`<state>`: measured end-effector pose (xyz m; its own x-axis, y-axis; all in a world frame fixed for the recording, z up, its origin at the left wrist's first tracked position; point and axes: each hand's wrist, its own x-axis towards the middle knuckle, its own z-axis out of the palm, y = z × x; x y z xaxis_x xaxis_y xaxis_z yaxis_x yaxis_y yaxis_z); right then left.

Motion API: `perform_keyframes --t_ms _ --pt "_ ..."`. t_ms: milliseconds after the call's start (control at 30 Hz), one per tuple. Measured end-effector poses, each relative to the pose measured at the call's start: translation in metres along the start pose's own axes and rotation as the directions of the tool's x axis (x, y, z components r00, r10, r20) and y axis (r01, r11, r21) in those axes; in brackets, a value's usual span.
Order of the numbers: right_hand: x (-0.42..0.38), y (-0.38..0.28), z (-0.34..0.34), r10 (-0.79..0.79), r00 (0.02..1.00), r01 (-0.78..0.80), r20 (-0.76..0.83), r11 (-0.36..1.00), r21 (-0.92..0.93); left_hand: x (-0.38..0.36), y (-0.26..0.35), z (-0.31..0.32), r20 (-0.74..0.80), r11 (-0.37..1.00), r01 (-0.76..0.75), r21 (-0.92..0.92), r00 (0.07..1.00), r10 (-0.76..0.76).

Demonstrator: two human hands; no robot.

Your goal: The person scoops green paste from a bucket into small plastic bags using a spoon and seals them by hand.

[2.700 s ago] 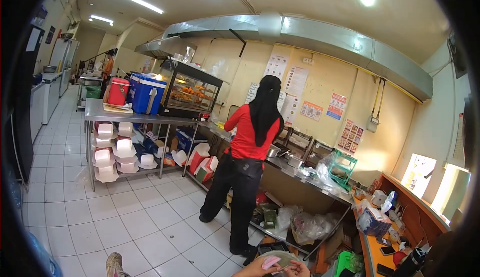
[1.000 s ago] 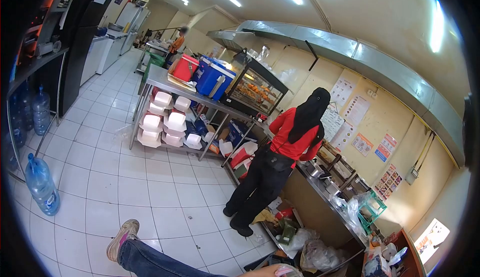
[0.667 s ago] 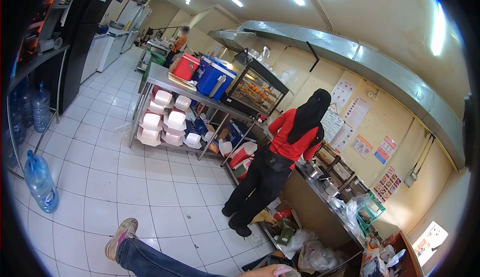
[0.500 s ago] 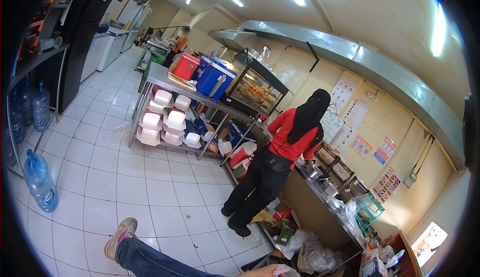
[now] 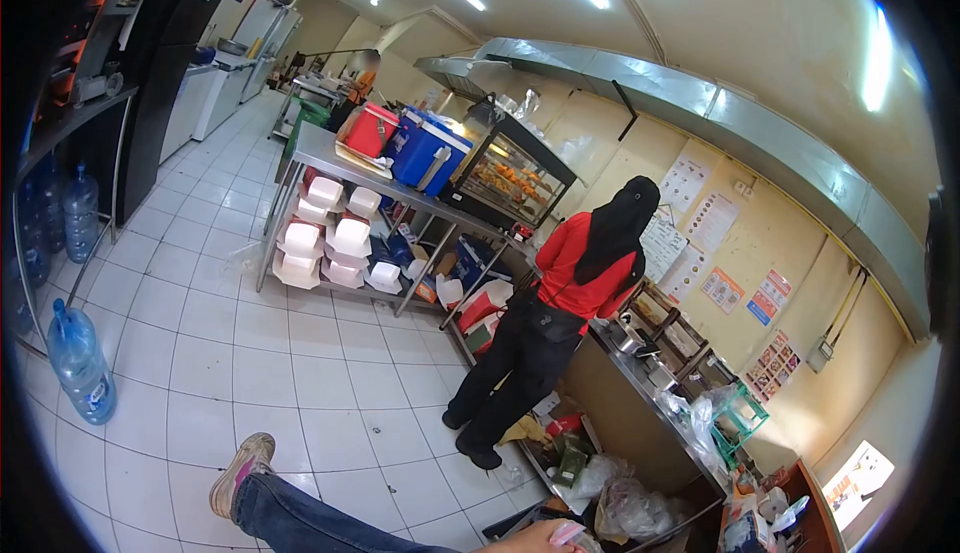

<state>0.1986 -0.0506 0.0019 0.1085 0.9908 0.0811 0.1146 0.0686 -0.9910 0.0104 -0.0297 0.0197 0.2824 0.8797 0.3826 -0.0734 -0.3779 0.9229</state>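
At the bottom edge of the head view, my left hand [image 5: 540, 537] shows only in part, its forearm coming in from the left. It is closed round a small pink and whitish thing [image 5: 569, 534], cut off by the frame; its kind I cannot make out. My right hand is out of view. Near the hand, clear plastic bags [image 5: 636, 511] lie under the counter. My own leg in blue jeans [image 5: 300, 515] stretches to the left, ending in a light shoe [image 5: 241, 473].
A person in a red top [image 5: 566, 253] stands at the steel counter [image 5: 640, 393], back turned. A lit food display case [image 5: 513, 175], a blue cooler [image 5: 428, 153] and stacked white boxes [image 5: 300, 240] are beyond. A water bottle [image 5: 82, 365] stands on the tiled floor. Another person is far back.
My left hand has risen slightly into view with the pink and whitish thing. The person in red has shifted an arm slightly at the counter.
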Motion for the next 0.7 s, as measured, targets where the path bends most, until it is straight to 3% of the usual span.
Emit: perform_keyframes --t_ms 100,167,200,267,367,400,433,500,567,600,667,700 --pt "-0.005 0.004 0.009 0.02 0.998 -0.016 -0.051 0.996 0.085 -0.002 -0.002 0.002 -0.045 0.999 0.044 0.025 0.998 -0.042" --pt "-0.019 -0.022 0.025 -0.074 0.986 0.056 -0.147 0.991 -0.123 0.0 -0.01 0.004 -0.059 0.997 0.038 0.068 0.998 -0.034" --pt "-0.014 -0.012 0.021 -0.074 0.985 0.056 -0.154 0.991 -0.121 0.001 -0.014 0.005 -0.076 0.999 0.013 0.049 0.997 -0.009" --pt "-0.002 0.011 0.014 -0.008 1.0 0.004 0.013 0.968 0.25 0.002 -0.017 0.005 -0.092 0.999 -0.014 0.03 0.996 0.017" --pt "0.003 0.015 0.012 0.026 0.999 -0.033 0.029 0.964 0.263 0.006 -0.025 0.008 -0.114 0.999 0.033 0.018 0.993 -0.031" --pt "0.006 0.02 0.009 0.024 0.999 -0.03 0.026 0.964 0.265 0.012 -0.047 0.013 -0.134 0.998 -0.051 0.033 0.989 0.055" --pt "0.01 0.024 0.008 -0.006 0.999 -0.007 0.054 0.972 0.235 0.014 -0.049 0.013 -0.152 0.989 -0.135 0.053 0.978 0.142" --pt "0.015 0.034 0.004 -0.036 0.996 0.018 0.083 0.978 0.206 0.014 -0.053 0.016 -0.169 0.989 -0.137 0.058 0.975 0.145" --pt "0.007 0.024 0.018 0.023 0.997 -0.015 -0.08 0.995 0.095 0.016 -0.056 0.015 -0.19 0.988 -0.139 0.064 0.97 0.149" --pt "0.001 0.013 0.025 0.02 0.997 -0.013 -0.078 0.995 0.098 0.02 -0.063 0.015 -0.138 0.988 -0.147 0.046 0.979 0.152" --pt "-0.021 -0.027 0.042 -0.125 0.971 0.11 -0.205 0.991 -0.082 0.021 -0.062 0.014 -0.085 0.988 -0.153 0.027 0.984 0.155" --pt "-0.017 -0.019 0.039 -0.124 0.971 0.109 -0.205 0.991 -0.081 0.021 -0.057 0.012 -0.042 0.99 -0.141 0.017 0.989 0.141"
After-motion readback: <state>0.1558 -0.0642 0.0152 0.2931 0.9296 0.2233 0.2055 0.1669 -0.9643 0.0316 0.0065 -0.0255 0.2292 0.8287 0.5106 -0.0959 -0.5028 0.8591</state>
